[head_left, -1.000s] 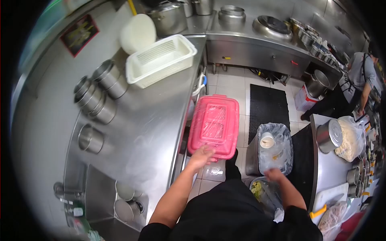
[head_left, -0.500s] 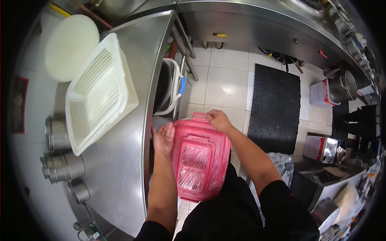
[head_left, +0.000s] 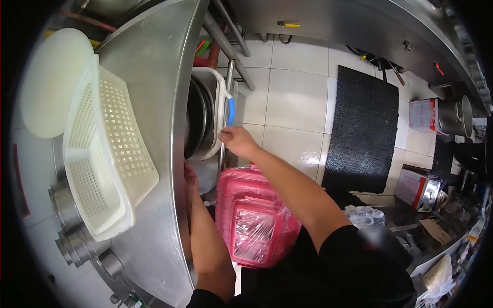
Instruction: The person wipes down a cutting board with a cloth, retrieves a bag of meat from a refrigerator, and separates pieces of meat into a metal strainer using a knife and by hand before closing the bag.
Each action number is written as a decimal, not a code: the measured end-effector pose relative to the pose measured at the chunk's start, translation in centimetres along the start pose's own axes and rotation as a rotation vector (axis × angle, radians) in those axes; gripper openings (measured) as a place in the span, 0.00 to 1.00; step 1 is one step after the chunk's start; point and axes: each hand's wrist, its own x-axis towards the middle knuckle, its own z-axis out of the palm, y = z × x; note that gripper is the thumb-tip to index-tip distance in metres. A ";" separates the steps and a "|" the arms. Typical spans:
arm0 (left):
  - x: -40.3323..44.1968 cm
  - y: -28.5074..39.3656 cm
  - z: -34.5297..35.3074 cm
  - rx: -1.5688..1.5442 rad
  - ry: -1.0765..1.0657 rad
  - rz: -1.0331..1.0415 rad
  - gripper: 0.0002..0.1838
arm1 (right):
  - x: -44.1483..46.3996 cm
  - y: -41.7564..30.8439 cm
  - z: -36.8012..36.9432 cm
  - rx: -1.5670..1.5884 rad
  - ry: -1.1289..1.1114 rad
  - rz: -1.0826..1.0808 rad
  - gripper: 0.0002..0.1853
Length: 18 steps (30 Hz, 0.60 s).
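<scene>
My right hand point(head_left: 236, 140) has its fingers curled together at the outer rim of a white tub point(head_left: 221, 84) with a blue handle grip point(head_left: 230, 112). Whether they hold the rim or something thin, I cannot make out. Black round pans point(head_left: 196, 117) stand inside the tub, under the steel counter. Beneath the counter edge, my left hand point(head_left: 190, 178) is partly hidden and its fingers do not show clearly. Under my right forearm is a pinkish-red plastic box point(head_left: 251, 205) with a lid and clear film over it, against my body. Neither hand is on it.
On the steel counter point(head_left: 149, 66) are a white perforated basket point(head_left: 126, 120), a round white board point(head_left: 54, 82) and several steel pots point(head_left: 77, 249). A metal rail point(head_left: 224, 154) runs beside the tub. A black mat point(head_left: 362, 128) lies on the tiled floor.
My right hand has let go of the red box's edge and moved left to the tub rim. My left hand has left the box's side and gone under the counter edge. The view has shifted.
</scene>
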 end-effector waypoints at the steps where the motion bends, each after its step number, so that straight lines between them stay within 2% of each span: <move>1: 0.6 0.3 -1.2 -0.004 0.039 0.019 0.14 | 1.1 -0.2 1.2 0.071 0.018 0.007 0.26; 5: 1.7 -0.6 -3.3 0.031 0.264 0.088 0.13 | 4.5 -0.6 5.0 0.235 0.109 0.016 0.26; 8: 1.1 -2.3 -2.2 0.203 0.461 0.040 0.18 | 5.2 -1.8 6.2 0.135 0.248 -0.014 0.21; 11: 1.3 -3.4 0.9 0.102 0.650 -0.320 0.25 | 7.0 -1.3 7.0 0.011 0.206 -0.013 0.10; 12: 1.4 -4.1 3.1 0.156 0.700 -0.347 0.32 | 6.9 -1.4 7.7 0.010 0.306 -0.157 0.08; 14: 2.1 -4.5 3.7 0.182 0.434 -0.232 0.33 | 5.5 -1.8 9.4 0.004 0.498 -0.446 0.04; 16: 3.3 -4.6 1.8 0.152 0.220 -0.178 0.34 | 3.9 -2.4 8.9 0.043 0.304 -0.499 0.05; 17: 5.3 -4.0 -1.4 0.113 0.131 -0.182 0.33 | 3.6 -2.8 8.7 0.065 0.209 -0.527 0.05; 18: 6.6 -3.3 -2.1 0.081 0.057 -0.202 0.32 | 4.5 -1.9 9.0 0.153 0.126 -0.415 0.06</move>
